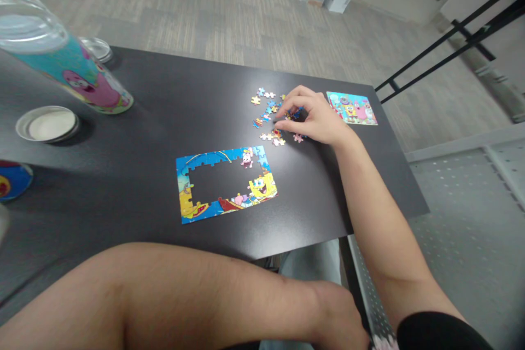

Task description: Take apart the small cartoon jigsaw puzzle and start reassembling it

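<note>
My right hand (311, 115) hovers over or rests among the loose jigsaw pieces (268, 104), its thumb and fingers apart with nothing visible gripped. Some pieces lie partly hidden beneath the palm. Left of this pile and closer to me is a partly assembled jigsaw puzzle (262, 188), a cartoon border joined around a bare dark middle. My left forearm runs across the bottom of the view, and my left hand (344, 317) is low by the table's near edge, its fingers hidden.
A small cartoon picture card (353, 108) lies beyond my right wrist. On the left stand a tall clear-topped cartoon canister (90, 79), a round metal lid (47, 124) and a clear lid (97, 49). Another blue round container (16, 180) is cut off at the left edge of the dark table (143, 126).
</note>
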A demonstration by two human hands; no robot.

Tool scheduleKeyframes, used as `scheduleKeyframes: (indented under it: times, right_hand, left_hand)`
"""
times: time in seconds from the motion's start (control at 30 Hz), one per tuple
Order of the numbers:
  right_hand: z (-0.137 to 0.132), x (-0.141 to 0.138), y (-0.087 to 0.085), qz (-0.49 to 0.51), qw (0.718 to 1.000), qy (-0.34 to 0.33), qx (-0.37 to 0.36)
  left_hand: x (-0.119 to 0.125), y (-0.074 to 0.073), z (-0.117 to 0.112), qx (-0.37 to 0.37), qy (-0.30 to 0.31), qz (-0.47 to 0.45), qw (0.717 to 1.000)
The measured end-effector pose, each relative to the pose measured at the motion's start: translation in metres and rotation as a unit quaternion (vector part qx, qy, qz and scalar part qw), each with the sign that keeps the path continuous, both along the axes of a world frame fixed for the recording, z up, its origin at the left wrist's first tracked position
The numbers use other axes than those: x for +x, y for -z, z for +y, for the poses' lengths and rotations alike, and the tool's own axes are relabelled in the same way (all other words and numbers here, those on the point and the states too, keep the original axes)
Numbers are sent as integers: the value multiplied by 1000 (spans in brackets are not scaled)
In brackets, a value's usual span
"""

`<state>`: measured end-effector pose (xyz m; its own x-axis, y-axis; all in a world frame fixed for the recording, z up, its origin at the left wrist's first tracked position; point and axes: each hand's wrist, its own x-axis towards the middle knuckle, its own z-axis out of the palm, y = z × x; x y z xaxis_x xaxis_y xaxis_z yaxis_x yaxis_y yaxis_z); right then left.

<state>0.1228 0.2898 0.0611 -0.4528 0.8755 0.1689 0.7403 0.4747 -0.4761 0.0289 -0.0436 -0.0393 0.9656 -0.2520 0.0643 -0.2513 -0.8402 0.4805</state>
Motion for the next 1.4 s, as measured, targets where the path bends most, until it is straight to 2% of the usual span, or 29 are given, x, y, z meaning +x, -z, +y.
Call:
scheduleKeyframes:
  times: [0.07,0.17,0.37,0.53,0.67,0.87,1.0,1.17,1.3,1.4]
  right_hand:
    - [-3,-1,-8,-5,999,-19,-33]
    - [-7,-3,-15,-3,997,-40,-65]
    - [-10,-5,-17,36,989,-87,-114]
    - [-14,-5,-17,32,993,-76,-87]
    - [-14,-6,-19,-1,996,-49,-70]
    - [-16,-10,-25,2,994,-59,-89]
    - [-19,-12,-27,69,984,-80,-141]
    - [-32,-24,-32,152,964,-121,-183]
    - [-40,-38,-33,148,935,-194,-257]
    - [-43,-46,-33,122,922,-204,-306]
  left_hand:
    - [1,0,-1,-29,85,-1,996]
    - [3,1,-3,-44,123,0,991]
    - [2,13,-19,-39,94,-20,995]
    - [7,25,-26,-48,91,-42,994]
    - [8,26,-29,-39,92,-34,994]
    - [8,25,-33,-38,83,-16,996]
    - [10,22,-31,-54,84,-6,995]
    - [5,8,-23,-59,103,2,993]
    - [3,-2,-16,-60,110,10,992]
    - [1,-7,-13,-59,108,14,992]
